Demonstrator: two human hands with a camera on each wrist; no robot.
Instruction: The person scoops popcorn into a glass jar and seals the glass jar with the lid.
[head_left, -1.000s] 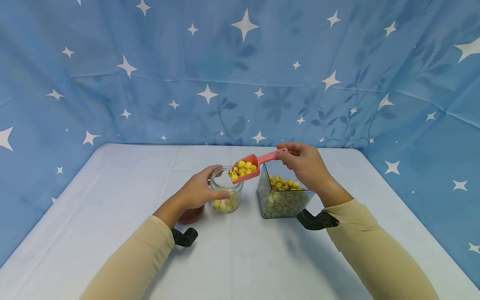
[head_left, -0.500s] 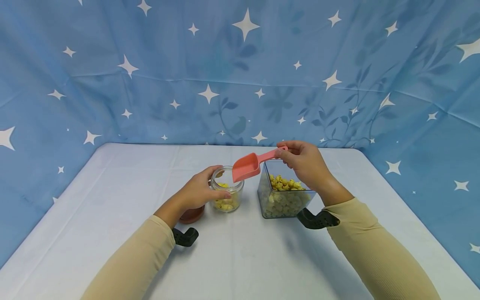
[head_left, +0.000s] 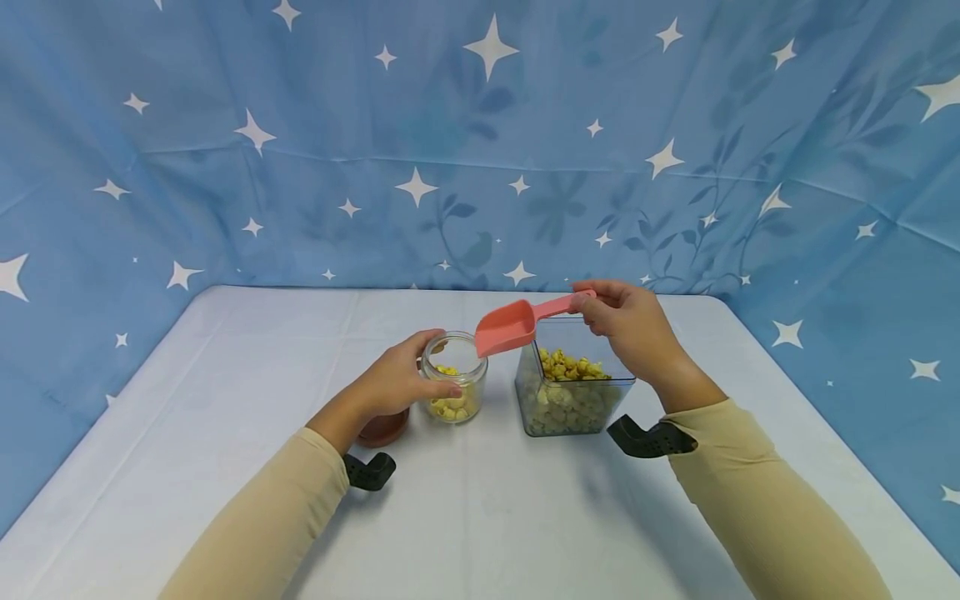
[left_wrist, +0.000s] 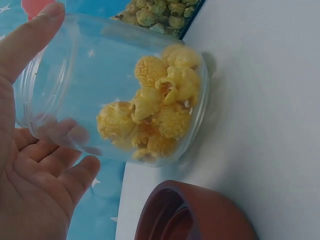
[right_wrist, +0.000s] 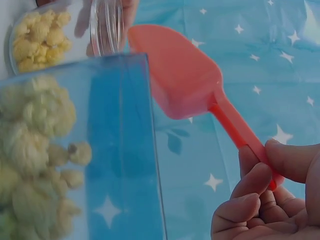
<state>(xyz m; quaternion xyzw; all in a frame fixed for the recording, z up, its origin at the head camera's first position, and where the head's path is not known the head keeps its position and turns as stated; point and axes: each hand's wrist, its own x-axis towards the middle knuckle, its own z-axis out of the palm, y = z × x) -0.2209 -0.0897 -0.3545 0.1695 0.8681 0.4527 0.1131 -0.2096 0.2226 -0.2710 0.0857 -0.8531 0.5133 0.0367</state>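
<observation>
The pink scoop (head_left: 517, 322) has lifted back from the jar mouth toward the square container, now empty. At left, the left hand (head_left: 390, 385) curls round the small glass jar (head_left: 453, 377), partly filled with yellow popcorn (left_wrist: 160, 112); a brown lid (left_wrist: 192, 215) lies beside it. The clear square container (head_left: 572, 390) holds more popcorn. The right hand (head_left: 633, 327) pinches the scoop's handle above it.
</observation>
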